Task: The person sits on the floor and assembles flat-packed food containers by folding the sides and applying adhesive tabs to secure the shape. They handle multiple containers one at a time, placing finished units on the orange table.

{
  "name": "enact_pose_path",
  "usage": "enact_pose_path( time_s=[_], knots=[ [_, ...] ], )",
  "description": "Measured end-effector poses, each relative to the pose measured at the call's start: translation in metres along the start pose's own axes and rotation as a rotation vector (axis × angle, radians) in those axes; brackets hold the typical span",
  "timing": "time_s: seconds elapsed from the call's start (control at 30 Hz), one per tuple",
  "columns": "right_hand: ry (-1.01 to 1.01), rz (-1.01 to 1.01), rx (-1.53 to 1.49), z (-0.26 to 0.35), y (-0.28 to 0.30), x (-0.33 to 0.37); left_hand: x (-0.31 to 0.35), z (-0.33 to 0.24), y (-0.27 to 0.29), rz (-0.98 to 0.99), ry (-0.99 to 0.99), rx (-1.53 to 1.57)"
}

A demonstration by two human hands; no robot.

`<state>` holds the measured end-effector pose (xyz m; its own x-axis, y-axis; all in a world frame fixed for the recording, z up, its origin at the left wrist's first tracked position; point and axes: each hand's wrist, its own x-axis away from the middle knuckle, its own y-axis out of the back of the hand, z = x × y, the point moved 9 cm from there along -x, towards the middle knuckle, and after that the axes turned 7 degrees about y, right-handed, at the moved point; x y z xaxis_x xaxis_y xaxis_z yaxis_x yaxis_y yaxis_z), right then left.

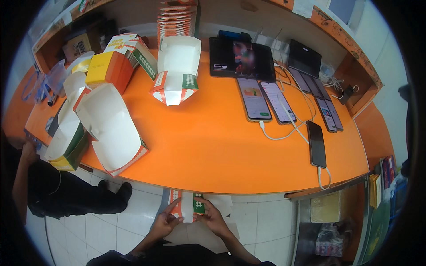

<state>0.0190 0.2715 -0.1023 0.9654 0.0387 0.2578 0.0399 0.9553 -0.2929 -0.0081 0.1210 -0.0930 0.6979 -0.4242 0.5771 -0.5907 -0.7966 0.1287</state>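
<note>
Just below the table's front edge I hold a partly folded cardboard food box, white with an orange patterned panel and a green patterned one. My left hand is closed on its orange side, thumb and forefinger on the panel. My right hand grips the green side, with its thumb near the lower corner. More pale card spreads beneath my hands; how it joins the box is hard to make out. A finished box of the same kind stands with its lid up on the table, and another open box lies near the left edge.
The orange table carries a yellow-orange box at the left and a stack of flat boxes behind. A tablet, several phones and charging cables lie right. Another person stands left. Shelves sit below right.
</note>
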Motion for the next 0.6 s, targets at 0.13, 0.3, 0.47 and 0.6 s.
enact_pose_path(
  time_s=[0.13, 0.3, 0.47, 0.6],
  knots=[
    [0.024, 0.038, 0.126, 0.010, -0.002, 0.005, 0.003, -0.025, 0.003, -0.016, -0.215, 0.032],
    [0.195, 0.047, 0.410, 0.037, -0.002, 0.005, 0.009, -0.043, 0.016, -0.157, -0.332, -0.286],
    [0.320, -0.012, 0.540, 0.044, -0.002, 0.007, 0.014, -0.053, 0.017, -0.230, -0.445, -0.328],
    [0.540, -0.159, 0.573, 0.057, -0.003, 0.014, 0.022, -0.065, 0.022, -0.366, -0.592, -0.344]
  ],
)
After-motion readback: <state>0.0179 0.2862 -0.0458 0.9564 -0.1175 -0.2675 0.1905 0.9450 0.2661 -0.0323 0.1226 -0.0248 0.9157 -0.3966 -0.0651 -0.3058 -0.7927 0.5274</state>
